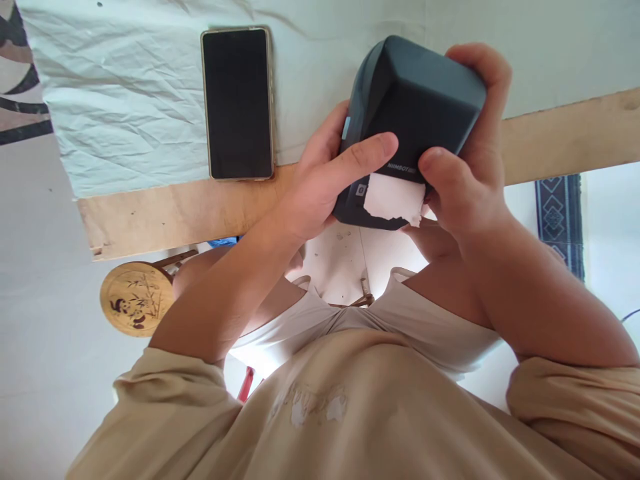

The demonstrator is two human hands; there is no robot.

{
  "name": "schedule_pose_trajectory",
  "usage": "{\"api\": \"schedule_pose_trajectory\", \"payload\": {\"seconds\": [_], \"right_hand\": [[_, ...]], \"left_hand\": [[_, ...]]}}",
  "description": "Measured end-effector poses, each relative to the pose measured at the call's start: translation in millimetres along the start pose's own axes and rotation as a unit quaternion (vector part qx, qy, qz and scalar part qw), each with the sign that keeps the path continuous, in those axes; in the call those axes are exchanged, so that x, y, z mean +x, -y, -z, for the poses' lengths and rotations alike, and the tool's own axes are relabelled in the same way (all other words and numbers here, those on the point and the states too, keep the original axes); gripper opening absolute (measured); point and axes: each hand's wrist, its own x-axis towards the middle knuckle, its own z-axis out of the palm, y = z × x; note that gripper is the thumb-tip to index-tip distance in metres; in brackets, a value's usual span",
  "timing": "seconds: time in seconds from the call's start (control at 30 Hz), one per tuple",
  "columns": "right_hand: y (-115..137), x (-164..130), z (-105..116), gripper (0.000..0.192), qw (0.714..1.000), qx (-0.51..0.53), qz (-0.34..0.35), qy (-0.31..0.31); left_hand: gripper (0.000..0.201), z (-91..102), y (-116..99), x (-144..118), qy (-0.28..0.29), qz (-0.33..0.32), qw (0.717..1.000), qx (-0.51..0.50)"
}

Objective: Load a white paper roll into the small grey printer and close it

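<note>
label printer (415, 107) upper centre, "NIIMBOT" | left hand (320, 180), right hand (465, 180) fingers gripping it | white label (393, 199) protruding | phone (238, 103) upper left, worktop (150, 213)

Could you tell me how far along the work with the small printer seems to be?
Done: a torn white paper strip already sticks out of the dark printer. In hand: left hand and right hand both grip it above the table edge. Left: the strip remains attached; the phone lies untouched.

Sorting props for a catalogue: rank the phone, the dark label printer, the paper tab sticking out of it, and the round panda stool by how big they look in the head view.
1. Dark label printer, though nearest the camera.
2. Phone, close behind.
3. Round panda stool, farther off, so unsure.
4. Paper tab.
</note>
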Motion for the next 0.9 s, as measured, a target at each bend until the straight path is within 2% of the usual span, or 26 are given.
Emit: {"api": "schedule_pose_trajectory", "payload": {"seconds": [0.1, 0.17, 0.33, 0.53, 0.63, 0.9], "right_hand": [[-1.0, 0.2, 0.8, 0.058, 0.993, 0.119, -0.024, 0.003], [0.4, 0.1, 0.8, 0.059, 0.989, 0.145, -0.027, 0.009], [7.0, -0.3, -1.4, 0.055, 0.977, 0.200, -0.070, 0.006], [5.8, -0.8, -3.0, 0.054, 0.977, 0.207, -0.058, -0.014], [3.1, -1.5, -2.7, 0.055, 0.977, 0.204, -0.053, -0.006], [-0.2, 0.1, -4.0, 0.055, 0.976, 0.218, -0.026, -0.005]], "left_hand": [[0.022, 3.7, 2.0, 2.3, 0.026, -0.001, 1.000, 0.012], [0.024, 4.7, 3.0, 3.7, 0.032, -0.009, 0.999, 0.016], [0.015, 0.9, 3.4, 2.6, 0.018, -0.027, 0.999, 0.032], [0.022, 1.6, 4.4, 2.1, 0.032, -0.028, 0.999, 0.017], [0.018, 2.4, 6.0, 3.3, 0.044, -0.027, 0.999, 0.005], [0.021, 1.1, 6.5, 3.1, 0.003, -0.040, 0.999, 0.021]]}}
